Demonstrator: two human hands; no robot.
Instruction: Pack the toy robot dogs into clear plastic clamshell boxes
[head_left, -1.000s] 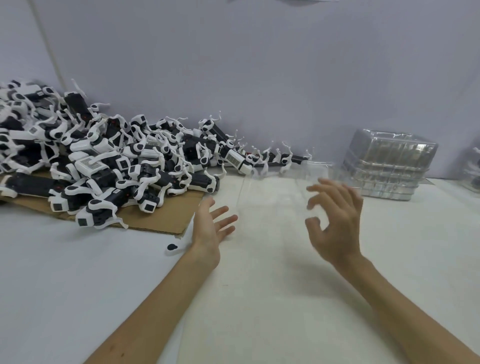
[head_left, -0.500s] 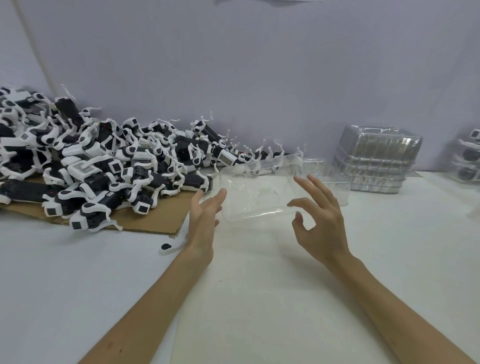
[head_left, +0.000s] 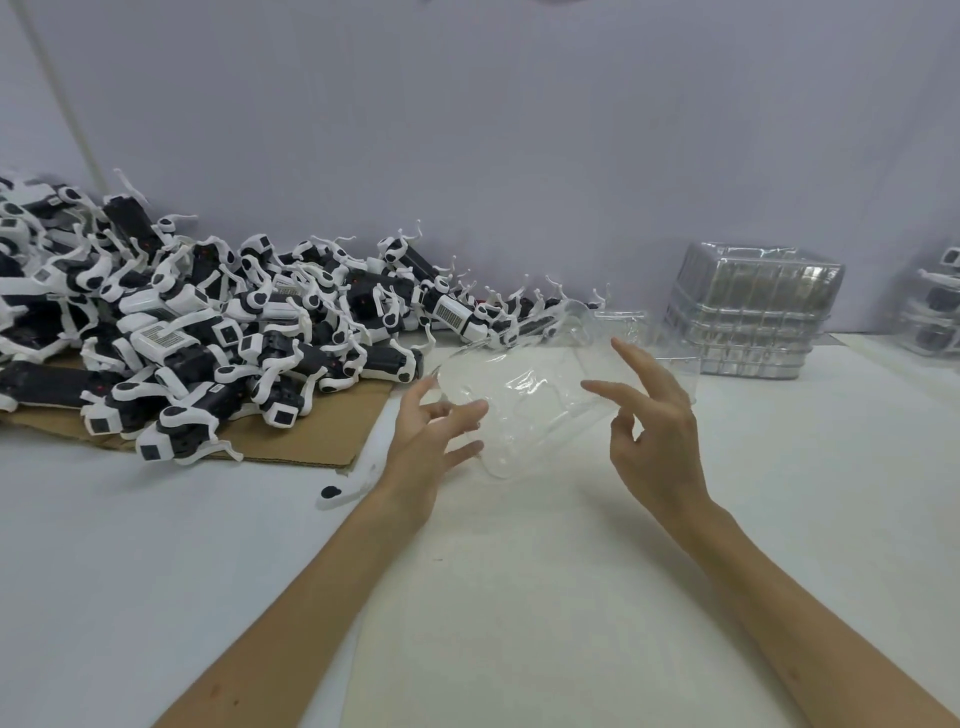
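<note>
A clear plastic clamshell box (head_left: 524, 410) hangs tilted just above the white table, between my two hands. My left hand (head_left: 431, 441) holds its left rim, thumb on top and spread fingers against the plastic. My right hand (head_left: 654, 431) pinches its right edge between thumb and index finger, with the other fingers raised. A large heap of black-and-white toy robot dogs (head_left: 208, 332) lies on a sheet of cardboard (head_left: 311, 441) at the left. No dog is in the box.
A stack of empty clear clamshell boxes (head_left: 748, 317) stands at the back right. Boxes with dogs inside (head_left: 935, 312) sit at the far right edge. A loose white toy part (head_left: 343, 491) lies beside my left wrist. The wall is close behind.
One second ago both hands were empty above the table. They have since taken up the clear box, which now tilts lower and nearer to me.
</note>
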